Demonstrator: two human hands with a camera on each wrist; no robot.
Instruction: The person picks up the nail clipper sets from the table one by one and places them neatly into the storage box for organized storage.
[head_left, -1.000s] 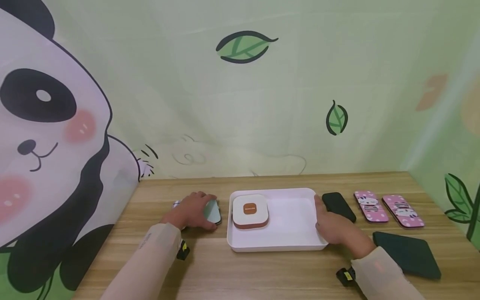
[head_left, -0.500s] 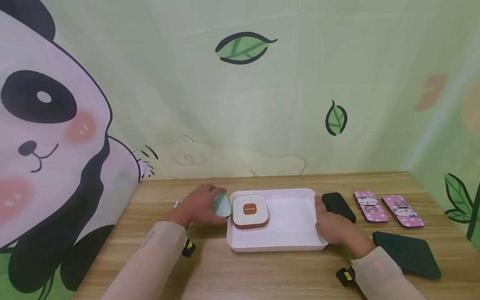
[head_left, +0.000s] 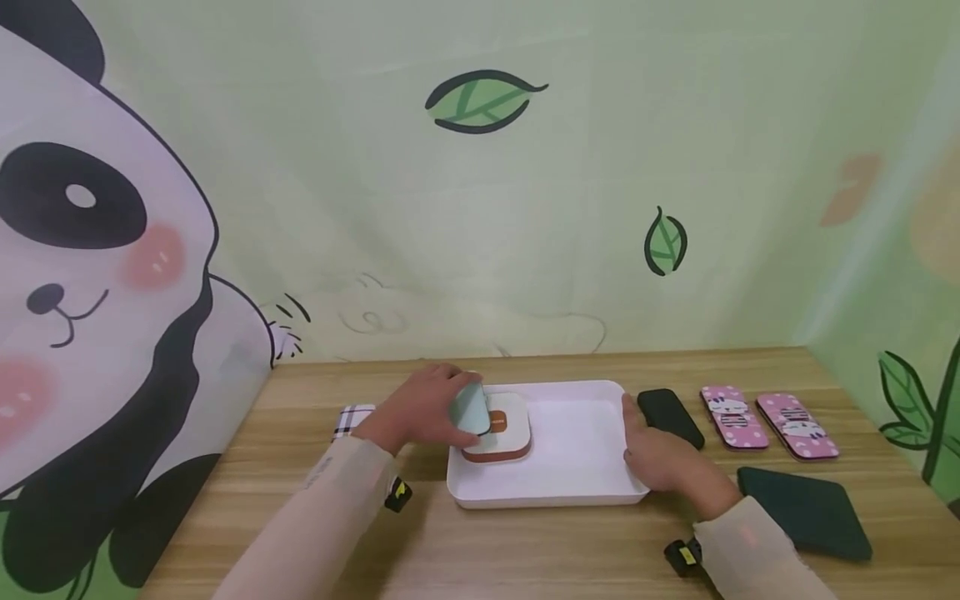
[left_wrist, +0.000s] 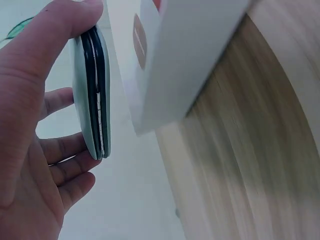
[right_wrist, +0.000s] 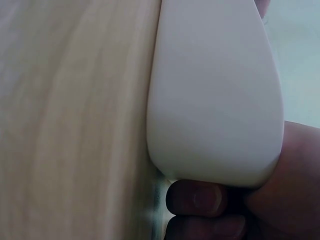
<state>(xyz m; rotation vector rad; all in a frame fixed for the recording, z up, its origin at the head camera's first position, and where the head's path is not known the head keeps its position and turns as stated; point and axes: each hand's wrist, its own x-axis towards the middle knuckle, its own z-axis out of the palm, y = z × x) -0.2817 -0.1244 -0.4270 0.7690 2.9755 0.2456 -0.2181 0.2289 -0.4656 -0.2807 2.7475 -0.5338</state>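
Note:
Between the thumb and fingers of my left hand (head_left: 423, 408) is a slim pale-green hinged case (head_left: 470, 408). It is held up over the left end of a white tray (head_left: 577, 500), in front of a white square box (head_left: 512, 437) with a brown label. In the left wrist view the case (left_wrist: 91, 95) stands on edge, closed, its dark seam and hinge showing. That box sits inside the tray, at its left. My right hand (head_left: 667, 458) grips the tray's right wall, thumb at the rim; in the right wrist view its curled fingers (right_wrist: 200, 199) lie against the tray's outside (right_wrist: 215, 100).
A plaid item (head_left: 352, 419) lies left of the tray, partly behind my left wrist. To the right are a black case (head_left: 670, 417) and two pink patterned cases (head_left: 733, 417). A dark green flat item (head_left: 810, 510) lies nearer, beside my right forearm.
My left hand has lifted the pale-green case off the table and carried it right, over the tray's left end. More of the plaid item shows. My right hand has stayed on the tray.

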